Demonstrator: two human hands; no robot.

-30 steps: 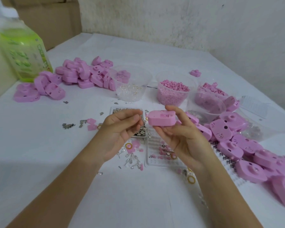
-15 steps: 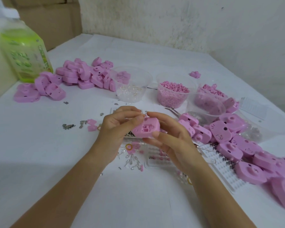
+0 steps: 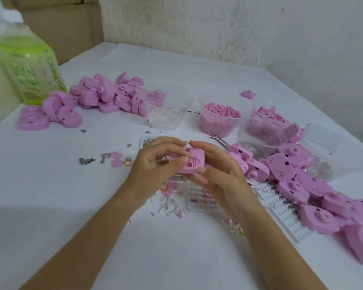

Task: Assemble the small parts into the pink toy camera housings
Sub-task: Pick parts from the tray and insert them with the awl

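bench [image 3: 61,206]: right pile [image 3: 314,191] of loose housings sits right of the right fingers; far pile [image 3: 105,95] is well beyond the left fingers.
right hand [image 3: 220,176]: fingers curled round one housing [image 3: 194,164]. A second ago it was higher and edge-on; now it's lower with the cavity turned up.
left hand [image 3: 153,164]: was apart, now closed in. Fingertips pinch the cavity's left rim.
part: too small to see.
read: insertion probably under way, seating unconfirmed.
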